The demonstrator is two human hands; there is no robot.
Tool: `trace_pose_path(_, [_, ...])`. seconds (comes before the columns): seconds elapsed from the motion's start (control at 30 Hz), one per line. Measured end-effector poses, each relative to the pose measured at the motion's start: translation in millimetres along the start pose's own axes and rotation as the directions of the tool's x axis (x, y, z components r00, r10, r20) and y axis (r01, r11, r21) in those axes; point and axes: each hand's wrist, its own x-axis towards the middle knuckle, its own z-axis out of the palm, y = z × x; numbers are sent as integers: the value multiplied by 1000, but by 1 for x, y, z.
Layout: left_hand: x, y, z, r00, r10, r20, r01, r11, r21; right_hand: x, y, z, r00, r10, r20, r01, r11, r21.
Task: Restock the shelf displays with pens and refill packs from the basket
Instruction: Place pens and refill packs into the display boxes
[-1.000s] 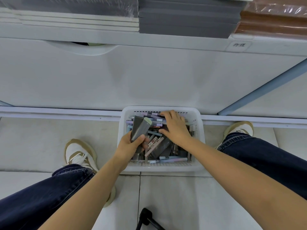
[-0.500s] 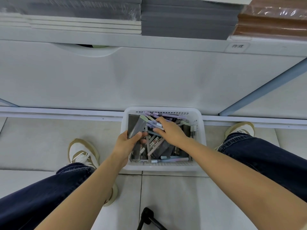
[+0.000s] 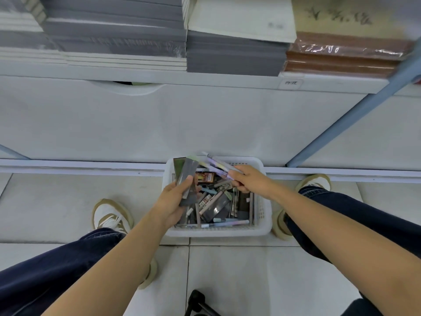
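- Low at centre frame, on pale floor tiles against the shelf base: white plastic basket point(image 3: 262, 210), crammed with loose pens and flat refill packs lying at every angle.
- Left hand point(image 3: 174, 199), over the basket's left edge, clenched around a small fan of dark refill packs point(image 3: 187, 179); long axes running up the frame toward the shelf, tops clear of the rim.
- Right hand point(image 3: 248, 180), over the basket's upper right, closed on a bundle of pastel pens point(image 3: 218, 165); barrels slanting up and left, tips just past the basket's far rim and close beside the packs' tops.
- Relation for the coming move, as a judgement: both loads already out of the pile and pointing toward the shelf; display slots not in view, only stacked notebooks point(image 3: 234, 53) along the top of the frame, so destination lies higher, out of frame.
- Neither hand clearly nearer the shelf; right hand sits slightly higher in the frame.
- Against the frame one second earlier: right hand then flat among the contents, now lifted with pens gripped; packs in the left hand raised and fanned; camera tilted upward, showing more of the shelf.
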Motion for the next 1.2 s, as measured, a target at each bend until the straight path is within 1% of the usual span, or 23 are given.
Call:
trace_pose_path(0.07, [-4, 4, 14, 999, 14, 48, -11, 998, -54, -9, -7, 9, 999, -39, 30, 38, 999, 15])
trace_pose_path(0.17, [-14, 14, 34, 985, 122, 121, -110, 989, -101, -19, -23, 25, 990, -97, 102, 101, 994, -30])
trace_pose_path(0.23, [-22, 22, 43, 975, 205, 87, -194, 974, -119, -25, -36, 32, 985, -118, 129, 113, 993, 42])
trace_pose_path(0.3, [-31, 28, 47, 959, 283, 14, -280, 954, -102, -30, -50, 35, 981, -144, 128, 131, 986, 106])
trace_pose_path(0.37, [-40, 35, 51, 928, 371, -33, -372, 928, -23, -35, -63, 37, 979, -185, 84, 177, 980, 95])
trace_pose_path(0.43, [-49, 43, 57, 885, 465, -36, -464, 885, 26, -39, -73, 39, 968, -249, 2, 248, 966, 71])
trace_pose_path(0.5, [-59, 53, 63, 840, 540, -52, -538, 841, 57, -45, -84, 42, 954, -290, -81, 298, 949, 108])
trace_pose_path(0.57, [-68, 64, 65, 807, 584, -88, -581, 812, 61, -52, -95, 40, 932, -323, -166, 348, 926, 148])
trace_pose_path(0.67, [-83, 81, 66, 789, 611, -54, -607, 791, 82, -63, -108, 31, 893, -389, -225, 417, 904, 96])
trace_pose_path(0.8, [-108, 100, 75, 754, 657, 7, -651, 745, 141, -80, -128, 20, 866, -465, -184, 490, 863, 125])
trace_pose_path(0.93, [-133, 114, 91, 701, 713, 9, -710, 697, 102, -100, -152, 22, 852, -521, -47, 521, 838, 161])
trace_pose_path(1.0, [-143, 121, 98, 676, 737, -17, -735, 676, 51, -109, -164, 25, 855, -517, -40, 518, 848, 107])
trace_pose_path(1.07, [-151, 128, 104, 669, 742, -40, -741, 670, 39, -118, -175, 25, 855, -517, -50, 518, 855, 4])
trace_pose_path(1.2, [-164, 139, 107, 662, 749, -19, -744, 660, 106, -135, -194, 19, 832, -555, -7, 540, 813, -215])
